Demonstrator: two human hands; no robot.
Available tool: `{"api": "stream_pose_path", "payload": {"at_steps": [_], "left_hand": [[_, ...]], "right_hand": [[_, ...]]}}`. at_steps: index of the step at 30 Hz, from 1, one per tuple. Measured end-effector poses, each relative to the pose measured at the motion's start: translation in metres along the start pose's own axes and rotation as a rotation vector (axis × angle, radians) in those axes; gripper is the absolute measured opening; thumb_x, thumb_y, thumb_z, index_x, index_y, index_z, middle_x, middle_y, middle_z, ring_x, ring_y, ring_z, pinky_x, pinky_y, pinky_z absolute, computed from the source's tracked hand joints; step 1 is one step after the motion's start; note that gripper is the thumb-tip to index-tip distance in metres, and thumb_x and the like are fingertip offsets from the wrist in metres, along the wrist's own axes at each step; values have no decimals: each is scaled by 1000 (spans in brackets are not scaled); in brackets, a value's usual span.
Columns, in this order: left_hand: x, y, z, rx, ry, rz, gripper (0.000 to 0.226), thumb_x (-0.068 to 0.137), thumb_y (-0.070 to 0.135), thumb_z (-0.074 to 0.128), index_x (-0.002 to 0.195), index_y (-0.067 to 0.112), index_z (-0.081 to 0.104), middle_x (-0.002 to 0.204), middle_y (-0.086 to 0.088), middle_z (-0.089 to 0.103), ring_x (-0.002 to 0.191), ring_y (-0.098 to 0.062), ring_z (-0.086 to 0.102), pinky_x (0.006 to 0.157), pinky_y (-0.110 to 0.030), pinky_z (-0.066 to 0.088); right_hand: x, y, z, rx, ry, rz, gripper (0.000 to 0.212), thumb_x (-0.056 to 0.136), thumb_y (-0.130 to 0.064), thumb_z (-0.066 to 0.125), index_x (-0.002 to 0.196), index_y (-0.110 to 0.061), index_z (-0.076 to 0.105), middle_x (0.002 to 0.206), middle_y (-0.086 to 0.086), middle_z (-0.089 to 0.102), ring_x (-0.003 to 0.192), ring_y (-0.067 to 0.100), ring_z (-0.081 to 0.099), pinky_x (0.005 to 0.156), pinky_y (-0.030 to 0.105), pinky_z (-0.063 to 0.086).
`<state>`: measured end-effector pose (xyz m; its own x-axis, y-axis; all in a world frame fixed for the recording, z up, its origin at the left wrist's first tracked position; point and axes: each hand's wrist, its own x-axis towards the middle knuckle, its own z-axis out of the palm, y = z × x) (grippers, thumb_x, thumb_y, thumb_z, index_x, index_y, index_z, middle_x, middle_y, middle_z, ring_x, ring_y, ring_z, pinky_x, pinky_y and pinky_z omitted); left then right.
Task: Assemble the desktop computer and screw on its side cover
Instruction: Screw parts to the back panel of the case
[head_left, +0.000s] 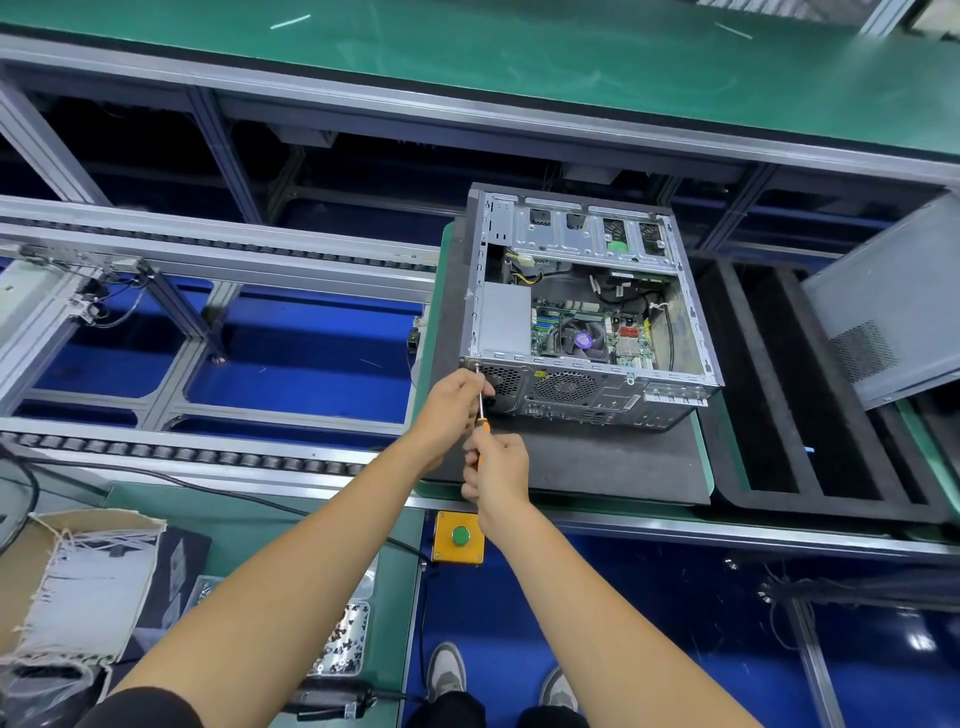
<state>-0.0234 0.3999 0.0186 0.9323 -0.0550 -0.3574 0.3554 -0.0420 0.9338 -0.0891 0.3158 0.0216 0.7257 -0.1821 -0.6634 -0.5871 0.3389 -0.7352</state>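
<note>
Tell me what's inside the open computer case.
Inside the computer case: a motherboard with a round cooler fan, cables, and a grey box. A drive cage hides whatever lies beneath it.

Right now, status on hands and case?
Right hand grips screwdriver; left hand steadies shaft. Case open, side cover off, right. Nothing blocking.

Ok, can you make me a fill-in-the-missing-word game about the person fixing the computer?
1. The right hand grips the orange handle of a ____.
2. The computer case lies on its side with its top side ____, so you see the parts inside.
3. The button on the yellow box is ____.
4. The left hand steadies the tool's thin metal ____.

Missing words: screwdriver; open; green; shaft
</note>
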Motion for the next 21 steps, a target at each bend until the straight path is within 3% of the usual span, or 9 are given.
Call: {"api": "stream_pose_path", "payload": {"at_steps": [5, 8, 11, 15, 18, 21], "left_hand": [[-1, 4, 6, 4, 77, -29, 31, 104, 39, 51, 88, 15, 59, 54, 8, 39, 52, -9, 35, 49, -24, 36], [0, 5, 3, 16, 80, -22, 32, 102, 42, 56, 89, 13, 61, 55, 9, 42, 55, -10, 37, 55, -26, 38], [1, 6, -2, 31, 25, -36, 33, 106, 39, 46, 97, 12, 63, 53, 11, 38, 50, -8, 33, 48, -23, 33], [2, 5, -6, 25, -34, -35, 35, 108, 31, 38, 96, 12, 65, 51, 11, 32, 46, -7, 27, 43, -20, 29], [2, 4, -4, 59, -20, -17, 35, 108, 36, 41, 90, 14, 63, 50, 13, 33, 47, -6, 28, 47, -23, 28], [0, 3, 1, 22, 54, -23, 34, 106, 39, 46, 86, 14, 58, 52, 12, 36, 50, -8, 33, 47, -24, 35]], "right_hand": [[-1, 4, 0, -168, 90, -101, 20, 99, -22, 56, 87, -7, 61, 64, 7, 71, 42, 15, 58, 39, 24, 38], [3, -1, 0, -80, 57, -21, 24, 100, -20, 49, 88, -6, 64, 69, 19, 71, 35, 14, 47, 37, 21, 32], [2, -4, 2, 34, -14, 113, 24, 97, -21, 51, 79, -9, 61, 53, 2, 56, 36, 10, 30, 35, 19, 21], [-1, -1, 8, 115, -74, 140, 10, 92, -11, 53, 82, -12, 54, 55, -3, 45, 41, 10, 25, 36, 21, 17], [-2, 2, 7, 18, 14, 40, 6, 89, -6, 57, 84, -6, 54, 56, 1, 54, 40, 12, 40, 37, 22, 26], [-1, 3, 5, -111, 104, -32, 14, 96, -17, 58, 88, -5, 62, 68, 10, 72, 44, 17, 60, 40, 24, 37]]}}
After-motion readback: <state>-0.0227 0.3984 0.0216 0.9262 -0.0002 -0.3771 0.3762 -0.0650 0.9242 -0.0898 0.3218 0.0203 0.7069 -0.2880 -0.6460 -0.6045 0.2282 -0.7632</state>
